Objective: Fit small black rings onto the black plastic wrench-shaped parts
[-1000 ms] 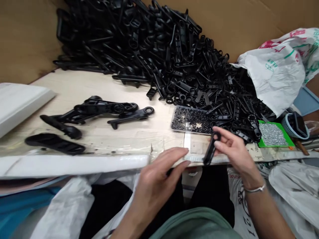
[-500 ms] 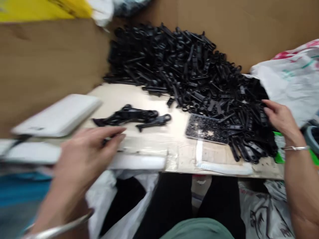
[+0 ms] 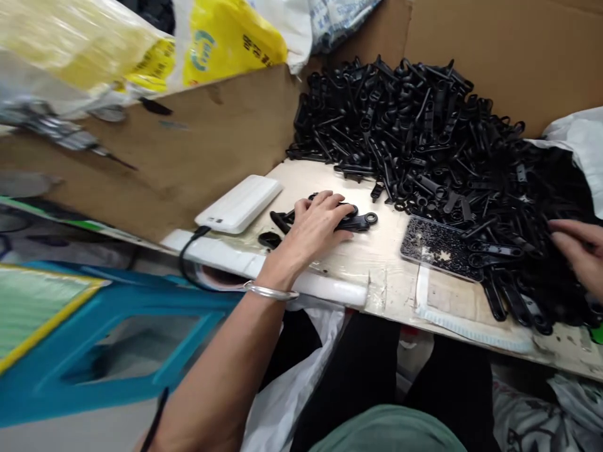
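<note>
My left hand point(image 3: 313, 229) is curled over a small group of black plastic lever-like parts point(image 3: 365, 221) on the table's left side. Its thumb and fingers close around some of them, and ring-shaped ends stick out past the fingers. Beside the wrist lies a dark round piece point(image 3: 269, 240). At the right edge of the view, my right hand point(image 3: 581, 248) is partly cut off. Its thumb and forefinger reach out, slightly apart, at the side of the large heap of black plastic parts point(image 3: 414, 132); I see nothing held there.
A clear shallow box point(image 3: 436, 248) of tiny black pieces stands before the heap. A white power bank point(image 3: 240, 204) with a black cable lies left. Cardboard walls point(image 3: 509, 56) rise behind. A blue plastic stool-like item point(image 3: 122, 320) stands lower left, yellow bags point(image 3: 230, 41) upper left.
The view has swung left. My left hand has moved forward from the table's front edge onto the small group of black parts. My right hand stays beside the heap.
</note>
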Available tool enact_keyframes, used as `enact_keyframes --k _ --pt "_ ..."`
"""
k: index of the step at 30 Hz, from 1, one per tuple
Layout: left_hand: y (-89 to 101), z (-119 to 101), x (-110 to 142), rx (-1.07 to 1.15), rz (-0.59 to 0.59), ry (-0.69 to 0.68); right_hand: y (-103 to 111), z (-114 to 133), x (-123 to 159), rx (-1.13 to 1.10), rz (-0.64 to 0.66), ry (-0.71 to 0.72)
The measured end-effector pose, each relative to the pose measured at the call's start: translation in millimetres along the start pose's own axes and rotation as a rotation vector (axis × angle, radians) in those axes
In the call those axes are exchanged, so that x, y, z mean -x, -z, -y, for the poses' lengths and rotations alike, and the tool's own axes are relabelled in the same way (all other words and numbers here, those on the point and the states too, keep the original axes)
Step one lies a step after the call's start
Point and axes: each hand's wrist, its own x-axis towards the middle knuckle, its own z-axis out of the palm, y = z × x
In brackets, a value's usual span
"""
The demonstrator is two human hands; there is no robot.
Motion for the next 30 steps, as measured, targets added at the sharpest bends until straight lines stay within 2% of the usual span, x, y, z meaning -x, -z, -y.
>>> enact_keyframes --k 3,5,7,9,12,16,21,27,30 --pt "-4.2 -19 -10 -0.045 0.026 -0.081 -11 49 13 -0.059 0.112 0.191" --pt "-7.8 -36 -12 -0.028 0.098 -0.187 -23 65 22 -0.105 0.223 0.313" --pt "-11.5 -54 -13 0.001 0.17 -0.328 -34 72 27 -0.06 0.292 0.366" --pt "-14.4 -71 -13 -0.003 0.188 -0.424 -41 77 26 0.052 0.265 0.368" --pt "-15.7 -88 -11 -0.046 0.141 -0.46 -53 85 12 0.235 0.196 0.416" --pt "-13.8 -101 -8 -0.002 0.155 -0.502 -75 82 -11 0.381 0.237 0.539" --pt "-18.1 -109 -5 -0.002 0.218 -0.521 -92 64 -16 0.477 0.242 0.507" --pt "-26.2 -96 3 -0.04 0.164 -0.423 -94 45 -16 0.449 0.17 0.438" --pt "-24.8 -88 7 -0.039 0.18 -0.37 -96 41 -17 0.432 0.163 0.446"
